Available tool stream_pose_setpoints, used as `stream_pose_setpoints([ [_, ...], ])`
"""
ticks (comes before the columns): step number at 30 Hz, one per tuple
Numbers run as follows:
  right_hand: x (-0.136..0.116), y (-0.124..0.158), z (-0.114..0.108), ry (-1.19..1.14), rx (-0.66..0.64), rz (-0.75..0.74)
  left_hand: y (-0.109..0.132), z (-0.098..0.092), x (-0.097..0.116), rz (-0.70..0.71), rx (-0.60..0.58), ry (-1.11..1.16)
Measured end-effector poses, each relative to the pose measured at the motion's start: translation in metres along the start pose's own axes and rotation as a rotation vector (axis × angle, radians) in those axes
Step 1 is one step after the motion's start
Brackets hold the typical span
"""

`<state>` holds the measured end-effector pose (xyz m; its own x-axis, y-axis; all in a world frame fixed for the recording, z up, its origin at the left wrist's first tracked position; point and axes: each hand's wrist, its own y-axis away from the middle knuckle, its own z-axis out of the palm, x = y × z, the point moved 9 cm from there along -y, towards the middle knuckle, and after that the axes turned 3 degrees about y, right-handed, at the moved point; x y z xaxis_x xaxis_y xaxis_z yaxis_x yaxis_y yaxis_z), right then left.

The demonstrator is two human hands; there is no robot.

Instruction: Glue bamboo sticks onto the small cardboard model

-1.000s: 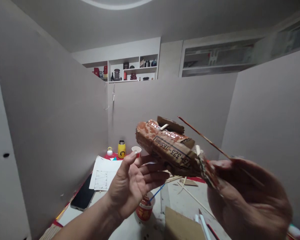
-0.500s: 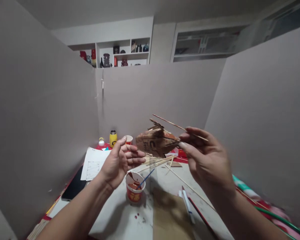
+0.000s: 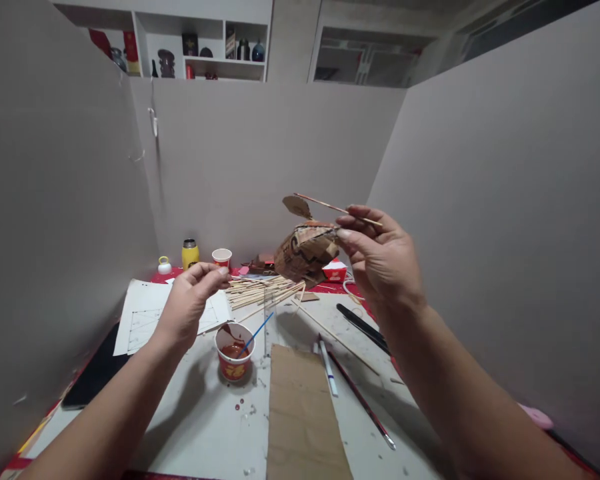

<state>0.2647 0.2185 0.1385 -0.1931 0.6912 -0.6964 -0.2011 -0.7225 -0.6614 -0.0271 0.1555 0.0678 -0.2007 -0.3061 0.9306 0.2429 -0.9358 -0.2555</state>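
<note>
My right hand (image 3: 387, 257) pinches the end of a brown cardboard model (image 3: 303, 253) held up above the table. Printed marks and reddish paint show on its body, and a rounded flap with a ridged edge (image 3: 297, 206) stands up from it. The same hand keeps a thin wooden stick (image 3: 325, 204) between its fingers, slanting over the model. My left hand (image 3: 193, 300) is apart from the model, thumb and forefinger pressed together; anything between them is too small to make out. Below it stands a paper cup (image 3: 235, 363) of reddish-brown paint with a blue stick (image 3: 257, 333) leaning in it.
Several wooden sticks (image 3: 260, 293) lie at the back, near a yellow bottle (image 3: 191, 254) and another paper cup (image 3: 222, 257). Drawn sheets (image 3: 145, 307) lie left. A cardboard sheet (image 3: 303, 413), white pen (image 3: 329, 367) and dark red brush (image 3: 363, 400) are in front. Grey panels surround the table.
My left hand has gone from spread fingers to a pinch and moved away from the model. The model has turned in my right hand, showing its rounded flap. The view has tilted down.
</note>
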Motion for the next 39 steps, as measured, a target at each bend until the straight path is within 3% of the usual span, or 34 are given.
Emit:
stream_pose_setpoints([
  [6, -0.026, -0.002, 0.005, 0.011, -0.047, -0.054, 0.013, 0.010, 0.023, 0.218, -0.011, -0.302],
  [15, -0.068, 0.002, 0.026, 0.001, -0.092, -0.071, 0.045, 0.015, 0.049, 0.285, -0.035, -0.284],
  [20, -0.095, 0.017, 0.037, -0.015, -0.073, -0.053, 0.079, 0.010, 0.040, 0.201, -0.052, -0.183],
  [28, -0.122, 0.047, 0.055, -0.118, -0.124, -0.044, 0.142, 0.000, 0.006, -0.007, -0.030, 0.051],
  [34, -0.135, 0.068, 0.062, -0.192, -0.176, 0.049, 0.156, -0.019, 0.001, 0.097, 0.077, 0.103],
  [39, -0.138, 0.083, 0.066, -0.101, -0.301, 0.044, 0.171, -0.030, 0.000, 0.154, 0.146, 0.134],
])
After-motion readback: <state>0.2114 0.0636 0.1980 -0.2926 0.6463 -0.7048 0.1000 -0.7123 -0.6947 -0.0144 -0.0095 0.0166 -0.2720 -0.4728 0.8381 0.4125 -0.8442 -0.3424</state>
